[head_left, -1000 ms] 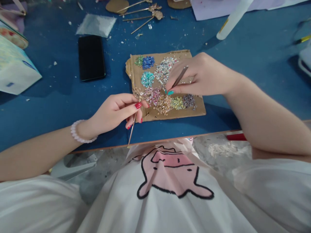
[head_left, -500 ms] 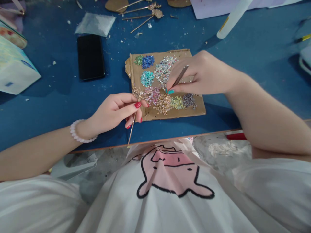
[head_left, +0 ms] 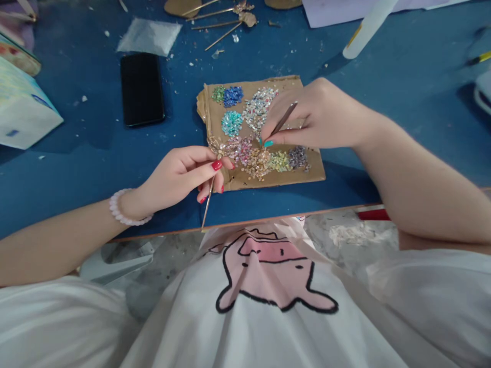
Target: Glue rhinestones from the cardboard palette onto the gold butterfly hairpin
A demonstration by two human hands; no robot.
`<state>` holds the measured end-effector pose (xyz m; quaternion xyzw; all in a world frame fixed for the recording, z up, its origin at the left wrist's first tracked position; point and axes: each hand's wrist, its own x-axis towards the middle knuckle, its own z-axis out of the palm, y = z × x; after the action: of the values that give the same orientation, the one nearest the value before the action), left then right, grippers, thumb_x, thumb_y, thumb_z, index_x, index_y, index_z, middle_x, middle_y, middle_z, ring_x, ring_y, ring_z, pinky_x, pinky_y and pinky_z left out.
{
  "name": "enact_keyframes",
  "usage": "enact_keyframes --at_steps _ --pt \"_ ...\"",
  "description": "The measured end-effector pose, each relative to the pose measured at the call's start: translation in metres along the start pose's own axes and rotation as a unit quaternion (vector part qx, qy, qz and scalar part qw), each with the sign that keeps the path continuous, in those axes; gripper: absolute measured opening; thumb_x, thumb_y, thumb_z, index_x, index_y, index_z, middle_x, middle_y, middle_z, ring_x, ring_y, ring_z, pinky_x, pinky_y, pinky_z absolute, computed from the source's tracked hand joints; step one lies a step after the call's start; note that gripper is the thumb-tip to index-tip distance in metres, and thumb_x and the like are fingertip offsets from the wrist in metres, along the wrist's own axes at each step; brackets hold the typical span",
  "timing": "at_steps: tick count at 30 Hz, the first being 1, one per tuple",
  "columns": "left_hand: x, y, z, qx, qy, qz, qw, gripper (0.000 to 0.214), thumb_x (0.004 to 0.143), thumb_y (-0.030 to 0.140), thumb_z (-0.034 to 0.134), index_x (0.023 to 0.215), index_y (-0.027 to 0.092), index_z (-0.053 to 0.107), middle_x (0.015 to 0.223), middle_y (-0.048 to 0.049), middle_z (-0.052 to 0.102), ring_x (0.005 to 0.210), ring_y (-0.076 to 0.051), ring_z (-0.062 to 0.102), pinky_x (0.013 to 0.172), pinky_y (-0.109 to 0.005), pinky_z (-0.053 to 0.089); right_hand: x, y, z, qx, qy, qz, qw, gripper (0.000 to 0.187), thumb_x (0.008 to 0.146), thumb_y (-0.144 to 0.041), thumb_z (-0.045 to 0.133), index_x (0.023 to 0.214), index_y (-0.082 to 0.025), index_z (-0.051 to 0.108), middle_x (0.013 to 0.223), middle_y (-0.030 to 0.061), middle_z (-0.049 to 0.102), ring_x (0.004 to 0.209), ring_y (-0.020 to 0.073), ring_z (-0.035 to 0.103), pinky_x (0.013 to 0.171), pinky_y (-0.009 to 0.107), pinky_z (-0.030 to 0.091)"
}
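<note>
A brown cardboard piece (head_left: 312,174) lies on the blue table, covered with small heaps of coloured gems (head_left: 256,156): green, blue, turquoise, silver, pink, gold, yellow and purple. My left hand (head_left: 184,174) is closed in a pinch on a thin gold hairpin stick (head_left: 207,204), whose ornamented head (head_left: 220,146) rests at the cardboard's left edge. My right hand (head_left: 318,117) is closed on metal tweezers (head_left: 284,120), their tip down among the gems near the middle of the cardboard.
A black phone (head_left: 141,89) lies left of the cardboard. Behind it are a clear plastic bag (head_left: 149,37) and several gold sticks (head_left: 222,23). A paper box (head_left: 23,110) stands far left, a white tube (head_left: 368,28) at the back right. The table edge (head_left: 268,219) runs just below my hands.
The view has shifted slightly. Both hands keep their grips and stay almost in place over the cardboard.
</note>
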<state>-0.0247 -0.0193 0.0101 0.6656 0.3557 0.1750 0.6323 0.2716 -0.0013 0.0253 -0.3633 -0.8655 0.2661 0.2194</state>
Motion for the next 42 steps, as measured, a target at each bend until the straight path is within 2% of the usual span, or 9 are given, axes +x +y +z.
enact_keyframes --at_steps 6,12,17,20,24,29,33,38,42 --pt "0.0 -0.001 0.0 -0.003 0.0 0.0 1.0 0.014 0.098 0.023 0.06 0.096 0.017 0.073 0.069 -0.001 0.07 0.039 -0.004 0.054 0.043 -0.014 0.044 0.0 -0.002 0.001 0.009 0.016 0.05 0.999 0.02 0.088 -0.047 0.075 0.086 -0.027 0.079 0.094 -0.0055 0.077 0.098 0.0086 0.072 0.101 0.023 0.056" --pt "0.0 -0.001 0.0 -0.006 -0.004 0.003 1.0 0.013 0.098 0.025 0.062 0.097 0.018 0.073 0.068 -0.0007 0.07 0.039 -0.005 0.054 0.043 -0.015 0.044 0.0 -0.007 0.002 0.063 0.027 0.088 0.994 0.021 0.079 -0.045 0.083 0.083 -0.024 0.079 0.095 -0.0066 0.077 0.105 0.0137 0.074 0.106 0.028 0.059" --pt "0.0 -0.001 0.0 -0.002 0.0 -0.004 1.0 0.013 0.097 0.029 0.065 0.096 0.018 0.073 0.068 -0.0016 0.07 0.039 -0.005 0.054 0.042 -0.015 0.043 0.001 -0.008 0.001 0.023 0.019 0.085 0.996 0.012 0.085 -0.037 0.08 0.083 -0.025 0.08 0.095 -0.0055 0.078 0.101 0.01 0.073 0.105 0.024 0.057" --pt "0.0 0.0 0.0 -0.003 0.001 -0.003 1.0 0.014 0.097 0.03 0.066 0.096 0.018 0.073 0.068 -0.0015 0.071 0.039 -0.005 0.054 0.043 -0.015 0.044 0.0 -0.008 -0.001 0.012 0.024 0.078 0.997 0.012 0.087 -0.037 0.078 0.085 -0.025 0.079 0.096 -0.0051 0.078 0.099 0.0104 0.073 0.103 0.026 0.058" --pt "0.0 0.0 0.0 -0.003 -0.001 -0.002 1.0 0.015 0.097 0.031 0.066 0.096 0.018 0.072 0.068 -0.0014 0.071 0.039 -0.005 0.054 0.043 -0.015 0.044 -0.001 -0.01 -0.002 0.01 0.032 0.095 0.995 0.017 0.083 -0.041 0.081 0.086 -0.024 0.079 0.095 -0.0043 0.078 0.098 0.0126 0.074 0.103 0.029 0.059" --pt "0.0 0.0 0.001 0.0 -0.001 -0.002 1.0 0.017 0.097 0.033 0.067 0.096 0.017 0.072 0.068 -0.0019 0.071 0.039 -0.005 0.054 0.042 -0.015 0.043 -0.001 -0.013 -0.004 -0.018 0.013 0.117 0.993 0.011 0.087 -0.035 0.078 0.09 -0.024 0.08 0.097 -0.0062 0.078 0.097 0.0109 0.074 0.105 0.032 0.057" --pt "0.0 0.0 0.001 0.004 -0.002 0.0 1.0 0.016 0.097 0.031 0.066 0.097 0.017 0.072 0.069 -0.0019 0.071 0.039 -0.005 0.053 0.042 -0.015 0.043 -0.003 -0.011 -0.005 -0.05 0.005 0.097 0.994 0.015 0.089 -0.039 0.076 0.093 -0.024 0.079 0.1 -0.0071 0.078 0.097 0.0105 0.073 0.102 0.031 0.058" --pt "0.0 -0.001 0.0 0.003 -0.002 0.004 1.0 0.015 0.098 0.029 0.065 0.098 0.017 0.073 0.069 -0.0015 0.071 0.039 -0.004 0.054 0.043 -0.014 0.044 -0.004 -0.007 -0.006 -0.026 0.007 0.056 0.998 0.024 0.087 -0.05 0.077 0.092 -0.026 0.077 0.1 -0.0069 0.077 0.095 0.0103 0.073 0.099 0.027 0.058" --pt "0.001 -0.001 0.001 0.001 -0.003 0.006 1.0 0.014 0.098 0.029 0.065 0.097 0.017 0.072 0.069 -0.001 0.071 0.039 -0.004 0.053 0.043 -0.014 0.043 -0.003 -0.007 -0.007 -0.053 0.006 0.024 0.998 0.014 0.091 -0.038 0.075 0.094 -0.025 0.078 0.098 -0.006 0.078 0.091 0.0083 0.072 0.09 0.023 0.058"
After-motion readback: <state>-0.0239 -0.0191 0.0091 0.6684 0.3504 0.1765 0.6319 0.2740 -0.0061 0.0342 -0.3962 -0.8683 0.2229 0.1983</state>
